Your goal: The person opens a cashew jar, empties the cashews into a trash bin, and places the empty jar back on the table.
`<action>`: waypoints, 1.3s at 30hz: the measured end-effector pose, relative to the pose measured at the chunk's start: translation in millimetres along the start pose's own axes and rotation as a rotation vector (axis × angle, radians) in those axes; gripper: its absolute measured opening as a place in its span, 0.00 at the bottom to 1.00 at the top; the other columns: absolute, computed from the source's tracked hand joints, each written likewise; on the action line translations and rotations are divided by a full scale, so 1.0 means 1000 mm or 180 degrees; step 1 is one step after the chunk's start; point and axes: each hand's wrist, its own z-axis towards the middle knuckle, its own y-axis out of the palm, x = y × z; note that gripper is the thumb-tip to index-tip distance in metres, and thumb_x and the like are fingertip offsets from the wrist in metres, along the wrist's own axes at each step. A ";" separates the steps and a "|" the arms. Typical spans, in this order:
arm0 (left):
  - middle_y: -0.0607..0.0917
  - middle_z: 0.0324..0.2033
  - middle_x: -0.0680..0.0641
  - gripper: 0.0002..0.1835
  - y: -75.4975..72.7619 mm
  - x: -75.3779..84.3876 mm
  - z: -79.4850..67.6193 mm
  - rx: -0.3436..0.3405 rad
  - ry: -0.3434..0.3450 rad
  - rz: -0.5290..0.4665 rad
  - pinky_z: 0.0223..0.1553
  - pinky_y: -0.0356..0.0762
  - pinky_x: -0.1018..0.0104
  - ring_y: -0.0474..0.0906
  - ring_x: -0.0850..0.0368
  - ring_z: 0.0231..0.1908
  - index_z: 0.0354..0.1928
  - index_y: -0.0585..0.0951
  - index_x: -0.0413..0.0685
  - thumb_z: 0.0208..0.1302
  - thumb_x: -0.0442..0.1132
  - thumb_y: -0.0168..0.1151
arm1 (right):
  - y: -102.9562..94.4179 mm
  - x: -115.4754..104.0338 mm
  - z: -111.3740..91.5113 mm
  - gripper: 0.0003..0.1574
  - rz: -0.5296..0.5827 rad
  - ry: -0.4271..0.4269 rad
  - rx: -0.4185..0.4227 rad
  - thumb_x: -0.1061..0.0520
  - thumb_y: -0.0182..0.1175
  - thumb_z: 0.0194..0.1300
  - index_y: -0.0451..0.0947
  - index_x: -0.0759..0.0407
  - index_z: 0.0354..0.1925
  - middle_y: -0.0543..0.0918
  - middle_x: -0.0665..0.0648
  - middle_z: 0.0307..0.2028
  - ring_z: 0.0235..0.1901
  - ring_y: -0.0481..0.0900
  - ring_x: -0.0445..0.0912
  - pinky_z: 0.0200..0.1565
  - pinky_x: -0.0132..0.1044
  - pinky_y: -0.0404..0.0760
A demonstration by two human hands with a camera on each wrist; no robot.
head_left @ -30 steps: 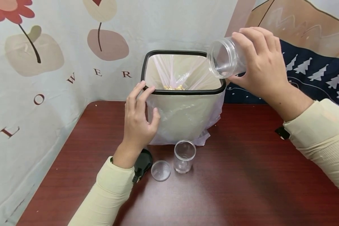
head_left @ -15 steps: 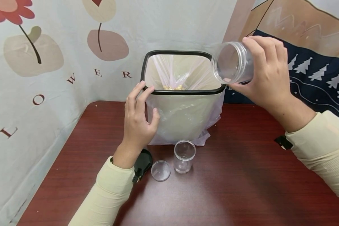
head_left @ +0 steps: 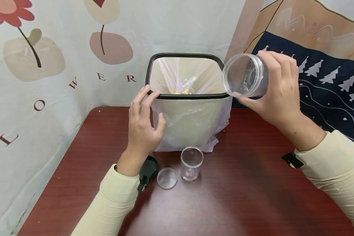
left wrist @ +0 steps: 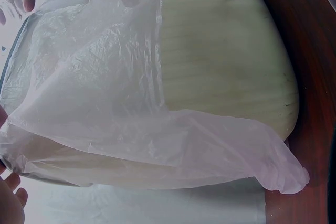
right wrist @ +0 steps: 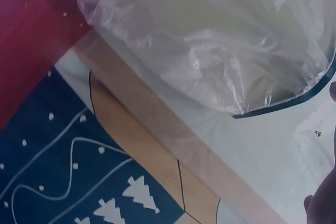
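Note:
A pale waste bin (head_left: 188, 121) with a black rim stands at the back of the table, lined with a thin pinkish plastic bag (left wrist: 105, 77). Small yellowish pieces (head_left: 180, 92) show inside it. My right hand (head_left: 281, 88) grips a clear plastic jar (head_left: 242, 75) beside the bin's right rim, tipped sideways with its lidless mouth facing left. A few small bits show in the jar. My left hand (head_left: 143, 127) rests its fingertips on the rim's front left corner, thumb spread apart. A second clear jar (head_left: 191, 164) stands upright before the bin, next to a round clear lid (head_left: 167, 178).
A dark red wooden table (head_left: 247, 196) bears everything. Behind it hangs a printed white cloth (head_left: 177, 26), with a navy tree-patterned part (head_left: 327, 85) at right. Black devices (head_left: 148, 168) are strapped at the wrists; a few crumbs dot the table.
My right hand has lowered the jar and drawn it slightly right, then closer to me, its mouth still facing left. The left hand, bin, standing jar and lid stay in place.

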 end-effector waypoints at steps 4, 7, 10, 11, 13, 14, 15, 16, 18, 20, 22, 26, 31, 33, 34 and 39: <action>0.70 0.68 0.39 0.28 0.000 0.000 0.000 -0.0003 0.0008 0.0004 0.70 0.61 0.50 0.65 0.44 0.71 0.64 0.74 0.43 0.59 0.36 0.53 | -0.001 -0.002 -0.009 0.58 0.0036 0.0090 -0.0021 0.45 0.77 0.37 0.66 0.61 0.65 0.73 0.69 0.61 0.62 0.66 0.65 0.68 0.56 0.60; 0.70 0.68 0.39 0.28 0.000 0.000 0.000 -0.0011 0.0009 0.0006 0.70 0.61 0.50 0.64 0.44 0.71 0.64 0.74 0.43 0.59 0.36 0.53 | -0.001 -0.004 -0.015 0.58 0.0043 0.0140 -0.0042 0.44 0.77 0.37 0.66 0.60 0.65 0.73 0.69 0.62 0.62 0.65 0.65 0.67 0.56 0.61; 0.70 0.68 0.39 0.28 0.000 -0.001 0.000 -0.0010 0.0008 0.0010 0.70 0.61 0.49 0.64 0.44 0.71 0.64 0.74 0.43 0.59 0.36 0.53 | -0.002 -0.006 -0.021 0.58 0.0066 0.0206 -0.0033 0.44 0.77 0.38 0.66 0.60 0.65 0.73 0.68 0.62 0.63 0.65 0.64 0.67 0.56 0.61; 0.70 0.68 0.39 0.28 0.000 -0.001 0.000 -0.0012 0.0008 0.0009 0.70 0.61 0.49 0.64 0.44 0.71 0.64 0.74 0.43 0.59 0.36 0.53 | -0.003 -0.006 -0.023 0.58 0.0072 0.0233 -0.0038 0.44 0.76 0.38 0.66 0.60 0.65 0.73 0.68 0.62 0.63 0.65 0.64 0.67 0.56 0.61; 0.70 0.68 0.39 0.28 0.001 -0.001 0.000 -0.0010 0.0010 0.0009 0.70 0.61 0.49 0.64 0.44 0.71 0.64 0.74 0.43 0.59 0.36 0.53 | -0.004 -0.008 -0.027 0.58 0.0100 0.0287 -0.0025 0.44 0.76 0.38 0.66 0.60 0.65 0.73 0.68 0.62 0.63 0.65 0.64 0.67 0.55 0.62; 0.70 0.68 0.39 0.28 0.001 -0.001 0.000 -0.0008 0.0011 0.0009 0.70 0.61 0.49 0.65 0.44 0.71 0.64 0.74 0.43 0.59 0.36 0.53 | -0.004 -0.009 -0.029 0.58 0.0124 0.0313 -0.0019 0.44 0.76 0.38 0.66 0.60 0.65 0.73 0.68 0.62 0.63 0.66 0.64 0.67 0.55 0.62; 0.70 0.68 0.39 0.28 0.001 -0.001 0.000 -0.0006 0.0012 0.0006 0.70 0.61 0.50 0.65 0.44 0.71 0.64 0.74 0.43 0.59 0.36 0.53 | -0.004 -0.010 -0.031 0.58 0.0138 0.0336 -0.0023 0.43 0.76 0.38 0.66 0.60 0.65 0.73 0.68 0.62 0.63 0.66 0.64 0.66 0.54 0.62; 0.70 0.68 0.39 0.28 0.001 -0.001 0.000 -0.0005 0.0012 0.0004 0.70 0.61 0.50 0.65 0.44 0.71 0.64 0.74 0.43 0.59 0.36 0.53 | -0.004 -0.012 -0.033 0.58 0.0159 0.0358 -0.0021 0.43 0.76 0.39 0.66 0.60 0.65 0.73 0.68 0.62 0.62 0.66 0.64 0.66 0.54 0.62; 0.70 0.68 0.39 0.28 0.001 -0.001 0.000 -0.0002 0.0016 0.0000 0.70 0.61 0.50 0.65 0.44 0.70 0.65 0.74 0.43 0.59 0.36 0.53 | -0.004 -0.014 -0.037 0.57 0.0181 0.0397 -0.0046 0.40 0.74 0.41 0.65 0.60 0.66 0.72 0.68 0.62 0.63 0.66 0.63 0.66 0.53 0.63; 0.70 0.68 0.38 0.28 0.001 -0.001 0.000 0.0003 0.0015 -0.0007 0.71 0.61 0.50 0.65 0.44 0.70 0.65 0.74 0.43 0.59 0.36 0.53 | -0.004 -0.017 -0.041 0.57 0.0195 0.0442 -0.0083 0.34 0.71 0.46 0.65 0.60 0.67 0.72 0.67 0.63 0.63 0.65 0.63 0.66 0.53 0.64; 0.70 0.68 0.38 0.28 0.001 -0.002 0.000 0.0004 0.0014 -0.0009 0.71 0.60 0.51 0.64 0.44 0.71 0.65 0.74 0.43 0.59 0.35 0.53 | -0.004 -0.020 -0.045 0.59 0.0206 0.0502 -0.0111 0.28 0.68 0.49 0.64 0.60 0.67 0.71 0.67 0.64 0.64 0.65 0.62 0.66 0.53 0.64; 0.70 0.67 0.38 0.28 0.002 -0.002 0.000 0.0009 0.0013 -0.0006 0.71 0.60 0.51 0.65 0.44 0.71 0.64 0.74 0.43 0.59 0.35 0.53 | -0.006 -0.028 -0.054 0.62 0.0252 0.0654 -0.0200 0.21 0.62 0.50 0.63 0.60 0.69 0.71 0.66 0.64 0.64 0.64 0.60 0.64 0.50 0.64; 0.70 0.67 0.38 0.28 0.002 -0.001 0.000 0.0026 0.0019 -0.0026 0.71 0.60 0.51 0.65 0.44 0.70 0.64 0.74 0.42 0.59 0.35 0.53 | -0.006 -0.036 -0.067 0.64 0.0371 0.0875 -0.0258 0.22 0.63 0.49 0.62 0.60 0.70 0.70 0.66 0.65 0.65 0.63 0.57 0.63 0.48 0.64; 0.70 0.67 0.38 0.28 0.002 -0.001 0.000 0.0022 0.0020 -0.0023 0.71 0.60 0.51 0.65 0.44 0.70 0.64 0.74 0.42 0.59 0.35 0.53 | -0.006 -0.038 -0.073 0.64 0.0402 0.0950 -0.0254 0.22 0.64 0.48 0.62 0.59 0.71 0.70 0.65 0.66 0.66 0.63 0.56 0.63 0.48 0.65; 0.70 0.67 0.39 0.28 0.001 -0.001 0.000 0.0016 0.0019 -0.0020 0.71 0.60 0.51 0.65 0.44 0.70 0.64 0.74 0.42 0.59 0.35 0.53 | -0.005 -0.039 -0.075 0.65 0.0409 0.0987 -0.0255 0.22 0.64 0.48 0.62 0.59 0.71 0.70 0.65 0.66 0.66 0.63 0.55 0.63 0.47 0.65; 0.70 0.67 0.39 0.28 0.001 -0.001 0.000 0.0006 0.0003 -0.0009 0.70 0.61 0.50 0.65 0.44 0.70 0.64 0.74 0.43 0.59 0.35 0.53 | -0.002 -0.043 -0.090 0.63 0.0474 0.1135 -0.0265 0.27 0.69 0.47 0.62 0.57 0.71 0.70 0.63 0.66 0.65 0.64 0.53 0.61 0.48 0.67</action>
